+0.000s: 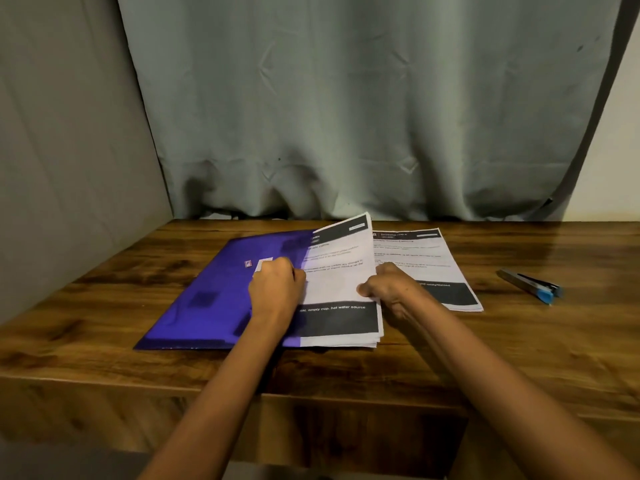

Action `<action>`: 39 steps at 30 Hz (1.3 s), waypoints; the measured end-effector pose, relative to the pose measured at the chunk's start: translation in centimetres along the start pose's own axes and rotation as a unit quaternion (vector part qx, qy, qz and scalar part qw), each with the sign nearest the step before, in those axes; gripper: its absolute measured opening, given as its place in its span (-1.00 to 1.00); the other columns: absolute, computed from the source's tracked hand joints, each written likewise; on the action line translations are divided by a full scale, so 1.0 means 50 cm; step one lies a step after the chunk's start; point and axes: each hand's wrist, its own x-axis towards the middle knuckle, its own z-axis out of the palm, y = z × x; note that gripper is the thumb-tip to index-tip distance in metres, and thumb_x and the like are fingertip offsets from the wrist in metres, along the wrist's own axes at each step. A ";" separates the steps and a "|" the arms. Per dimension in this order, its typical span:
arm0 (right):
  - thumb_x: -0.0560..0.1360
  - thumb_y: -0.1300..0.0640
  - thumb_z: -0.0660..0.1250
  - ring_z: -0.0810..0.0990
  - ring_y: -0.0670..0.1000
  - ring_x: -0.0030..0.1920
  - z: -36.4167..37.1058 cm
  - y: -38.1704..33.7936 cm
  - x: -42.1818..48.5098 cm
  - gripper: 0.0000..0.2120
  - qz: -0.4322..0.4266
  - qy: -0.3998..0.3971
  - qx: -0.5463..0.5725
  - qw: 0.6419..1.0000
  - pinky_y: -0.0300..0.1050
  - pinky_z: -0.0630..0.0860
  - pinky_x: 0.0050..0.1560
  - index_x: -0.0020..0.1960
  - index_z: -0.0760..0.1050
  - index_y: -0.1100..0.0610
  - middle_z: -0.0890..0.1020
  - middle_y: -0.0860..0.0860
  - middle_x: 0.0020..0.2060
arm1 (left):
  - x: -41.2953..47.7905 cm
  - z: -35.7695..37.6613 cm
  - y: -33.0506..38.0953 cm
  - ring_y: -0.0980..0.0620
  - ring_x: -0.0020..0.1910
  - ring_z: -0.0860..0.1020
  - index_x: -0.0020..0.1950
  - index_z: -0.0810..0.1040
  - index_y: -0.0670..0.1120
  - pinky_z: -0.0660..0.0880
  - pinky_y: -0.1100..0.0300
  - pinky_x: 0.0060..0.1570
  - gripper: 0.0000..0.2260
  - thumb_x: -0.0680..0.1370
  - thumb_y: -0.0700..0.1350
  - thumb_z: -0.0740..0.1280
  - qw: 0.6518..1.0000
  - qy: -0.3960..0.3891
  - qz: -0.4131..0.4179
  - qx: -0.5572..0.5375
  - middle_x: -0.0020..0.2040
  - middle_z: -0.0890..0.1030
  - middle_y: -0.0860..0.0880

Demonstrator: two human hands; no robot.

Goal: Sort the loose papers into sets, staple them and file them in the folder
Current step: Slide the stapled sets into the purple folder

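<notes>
At a wooden table [104, 341] before a grey-green curtain [346, 98], filing by two bare hands, seen from the head camera. Left hand [277, 285] knuckles-up on the purple folder [207, 289], fingers curled at its open right edge and gripping the translucent cover there. Right hand [388, 289] just beside it, fingers curled, pinching the right edge of a thick set of printed papers [339, 271]. Left part of that set tucked under the folder's cover and showing through the purple; right part sticking out, far corner lifted off the wood. Folder itself flat on the table, left of centre. Behind the right hand, a second set of papers [433, 251] lying flat, partly hidden by the first set. Well to the right, a grey and blue stapler [530, 284] on the tabletop, apart from both hands and both sets.
</notes>
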 end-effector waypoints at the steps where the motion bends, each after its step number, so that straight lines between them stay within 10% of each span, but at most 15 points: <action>1: 0.46 0.39 0.30 0.52 0.08 0.10 0.008 -0.004 0.003 -0.56 -0.005 -0.002 0.006 1.000 -0.07 0.51 0.03 0.30 0.32 0.23 0.53 0.14 0.23 | -0.002 0.000 0.001 -0.18 -0.19 0.45 -0.20 0.47 -0.20 0.30 0.10 -0.29 -0.81 0.56 -0.13 0.21 1.000 0.002 0.003 0.006 -0.26 0.44 -0.14; 8: 0.40 0.41 0.32 0.58 0.14 0.10 0.090 -0.030 0.028 -0.66 -0.046 0.036 0.018 0.998 -0.03 0.56 0.11 0.17 0.48 0.30 0.61 0.14 0.11 | -0.008 -0.007 0.017 -0.19 -0.17 0.46 -0.16 0.48 -0.18 0.27 0.12 -0.28 -0.82 0.56 -0.13 0.19 0.999 0.012 0.012 0.030 -0.23 0.48 -0.16; 14: 0.47 0.38 0.20 0.50 0.05 -0.37 0.138 -0.047 0.044 -0.79 -0.022 -0.022 0.064 0.997 -0.21 0.38 -0.37 -0.30 0.46 0.18 0.54 0.09 -0.38 | -0.008 0.002 0.027 -0.26 -0.04 0.54 -0.07 0.53 -0.22 0.38 0.07 -0.21 -0.78 0.56 -0.09 0.19 0.999 0.008 0.017 0.033 -0.06 0.58 -0.20; 19: 0.33 0.45 0.23 0.63 0.20 -0.18 0.155 -0.021 0.086 -0.86 -0.033 0.036 0.117 0.992 0.03 0.51 -0.23 -0.21 0.53 0.29 0.63 0.22 -0.22 | -0.012 0.007 0.024 -0.26 -0.02 0.53 -0.06 0.52 -0.21 0.40 0.07 -0.18 -0.78 0.57 -0.09 0.17 0.999 0.003 0.018 0.029 -0.04 0.58 -0.20; 27: 0.40 0.47 0.31 0.56 0.00 -0.33 0.171 -0.033 0.086 -0.81 -0.014 0.006 0.194 0.981 -0.19 0.50 -0.33 -0.14 0.55 0.21 0.60 0.12 -0.28 | -0.006 -0.003 0.032 -0.27 -0.01 0.53 -0.04 0.54 -0.20 0.30 0.08 -0.23 -0.77 0.58 -0.10 0.16 0.999 0.023 0.024 0.015 -0.04 0.60 -0.21; 33: 0.46 0.27 0.30 0.57 0.11 -0.25 0.175 -0.029 0.085 -0.93 -0.102 0.059 -0.055 0.992 -0.16 0.43 -0.31 -0.18 0.55 0.20 0.61 0.20 -0.21 | -0.009 -0.005 0.030 -0.27 -0.02 0.53 -0.06 0.53 -0.22 0.29 0.09 -0.23 -0.78 0.58 -0.11 0.16 1.000 0.018 0.011 0.000 -0.05 0.60 -0.22; 39: 0.42 0.14 0.35 0.19 0.17 0.36 0.164 -0.031 0.095 -0.54 -0.295 -0.003 -0.445 0.846 -0.07 0.26 0.33 0.28 0.39 0.20 0.28 0.17 0.33 | -0.011 -0.015 0.023 -0.23 -0.02 0.54 -0.06 0.55 -0.19 0.33 0.09 -0.24 -0.75 0.59 -0.06 0.17 0.999 0.029 0.010 -0.024 -0.07 0.61 -0.18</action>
